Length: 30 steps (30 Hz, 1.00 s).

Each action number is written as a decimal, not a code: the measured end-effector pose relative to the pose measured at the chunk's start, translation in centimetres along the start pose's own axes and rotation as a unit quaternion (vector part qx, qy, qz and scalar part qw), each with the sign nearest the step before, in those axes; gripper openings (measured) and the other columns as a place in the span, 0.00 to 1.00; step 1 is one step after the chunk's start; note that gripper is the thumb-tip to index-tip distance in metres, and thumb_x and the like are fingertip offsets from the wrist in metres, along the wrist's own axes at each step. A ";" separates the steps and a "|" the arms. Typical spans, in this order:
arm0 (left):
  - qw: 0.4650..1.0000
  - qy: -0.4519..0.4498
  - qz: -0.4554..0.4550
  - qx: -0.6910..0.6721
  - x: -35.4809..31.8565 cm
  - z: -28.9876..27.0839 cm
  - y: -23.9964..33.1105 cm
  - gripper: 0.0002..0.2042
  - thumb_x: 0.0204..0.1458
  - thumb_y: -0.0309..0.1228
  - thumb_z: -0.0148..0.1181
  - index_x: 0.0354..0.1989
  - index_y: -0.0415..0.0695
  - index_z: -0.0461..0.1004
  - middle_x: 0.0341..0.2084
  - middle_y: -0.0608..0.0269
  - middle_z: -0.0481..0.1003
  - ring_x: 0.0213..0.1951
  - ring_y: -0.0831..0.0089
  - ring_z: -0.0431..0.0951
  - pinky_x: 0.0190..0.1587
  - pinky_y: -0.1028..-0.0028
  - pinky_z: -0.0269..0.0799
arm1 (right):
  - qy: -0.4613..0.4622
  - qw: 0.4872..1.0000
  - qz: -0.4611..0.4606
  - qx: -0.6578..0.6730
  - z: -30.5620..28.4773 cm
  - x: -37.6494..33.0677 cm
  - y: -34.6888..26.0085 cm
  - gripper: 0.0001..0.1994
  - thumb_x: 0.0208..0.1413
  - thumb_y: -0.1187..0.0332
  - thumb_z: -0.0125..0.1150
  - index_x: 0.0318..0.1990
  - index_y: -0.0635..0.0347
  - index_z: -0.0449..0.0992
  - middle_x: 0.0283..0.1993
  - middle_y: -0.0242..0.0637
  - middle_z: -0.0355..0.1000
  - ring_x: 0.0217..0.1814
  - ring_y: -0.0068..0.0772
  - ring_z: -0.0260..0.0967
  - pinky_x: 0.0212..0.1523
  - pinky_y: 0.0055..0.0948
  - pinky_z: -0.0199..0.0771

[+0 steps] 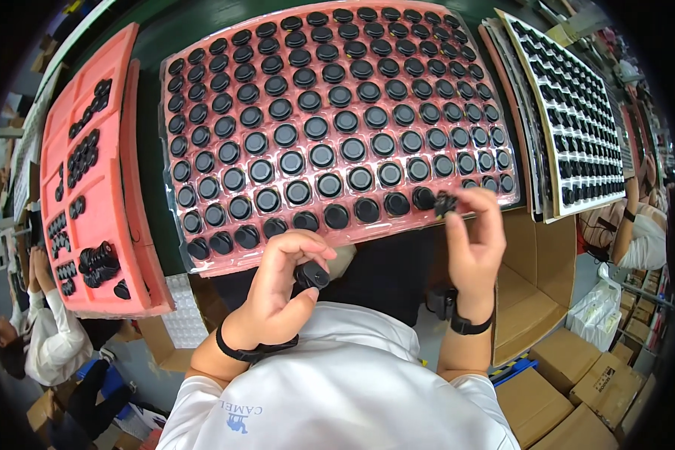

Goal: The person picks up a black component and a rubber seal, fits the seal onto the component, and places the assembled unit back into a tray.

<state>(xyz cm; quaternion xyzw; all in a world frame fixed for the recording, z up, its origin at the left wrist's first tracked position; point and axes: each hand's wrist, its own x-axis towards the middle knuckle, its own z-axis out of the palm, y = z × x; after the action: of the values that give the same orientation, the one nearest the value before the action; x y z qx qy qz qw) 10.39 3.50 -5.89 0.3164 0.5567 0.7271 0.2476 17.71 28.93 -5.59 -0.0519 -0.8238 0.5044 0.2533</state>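
Note:
My left hand (pixel 274 292) is closed around a black round cap-like part (pixel 314 276), held just off the near edge of the tray. My right hand (pixel 474 244) pinches a small dark part (pixel 445 204) between thumb and fingertips, over the tray's near right corner. Its exact kind is too small to make out. In front of me lies a clear plastic tray (pixel 174 259) on pink backing, with rows of black round parts (pixel 322 155) seated in its pockets. Several parts in the nearest row are tilted.
On the left, a pink foam tray (pixel 112 176) carries loose groups of black parts. A white tray (pixel 589 120) of small black parts rests on stacked sheets at the right. Cardboard boxes (pixel 532 405) stand at lower right. Other people (pixel 56 337) sit on both sides.

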 end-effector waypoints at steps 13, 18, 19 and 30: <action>0.999 0.029 -0.009 0.023 0.3 1.1 -0.3 0.22 0.47 0.15 0.48 0.53 0.41 0.55 0.46 0.51 0.63 0.44 0.68 0.67 0.47 0.68 0.66 | -0.008 0.950 -0.052 -0.308 -1.4 0.7 2.6 0.14 0.43 0.76 0.64 0.41 0.60 0.74 0.38 0.40 0.69 0.41 0.40 0.65 0.44 0.35 0.63; 1.000 0.010 -0.018 -0.002 0.3 1.1 -0.2 0.24 0.49 0.15 0.50 0.56 0.40 0.53 0.50 0.48 0.62 0.44 0.68 0.69 0.48 0.69 0.66 | 0.001 0.941 -0.079 -0.330 -0.7 0.8 0.0 0.13 0.44 0.76 0.63 0.41 0.62 0.75 0.40 0.40 0.69 0.43 0.41 0.66 0.44 0.35 0.65; 1.000 0.006 -0.019 -0.013 0.2 1.1 -0.3 0.25 0.50 0.15 0.50 0.57 0.40 0.52 0.51 0.48 0.61 0.45 0.68 0.68 0.49 0.68 0.66 | 0.001 0.941 -0.079 -0.328 -0.3 0.7 -0.5 0.13 0.44 0.76 0.63 0.41 0.62 0.75 0.40 0.40 0.69 0.43 0.41 0.66 0.44 0.35 0.65; 0.996 -0.032 -0.021 -0.075 0.7 1.6 0.3 0.27 0.53 0.15 0.48 0.61 0.39 0.48 0.59 0.46 0.57 0.48 0.68 0.68 0.53 0.66 0.63 | -0.278 0.939 -0.176 0.100 4.6 0.3 -2.3 0.14 0.45 0.68 0.66 0.40 0.61 0.78 0.39 0.39 0.71 0.42 0.37 0.67 0.45 0.33 0.64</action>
<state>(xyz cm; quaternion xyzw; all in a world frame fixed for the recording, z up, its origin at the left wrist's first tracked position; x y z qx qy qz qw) 11.15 4.97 -5.21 0.3084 0.4990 0.7509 0.3034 15.65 24.18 -5.18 0.2619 -0.8024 0.5262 0.1029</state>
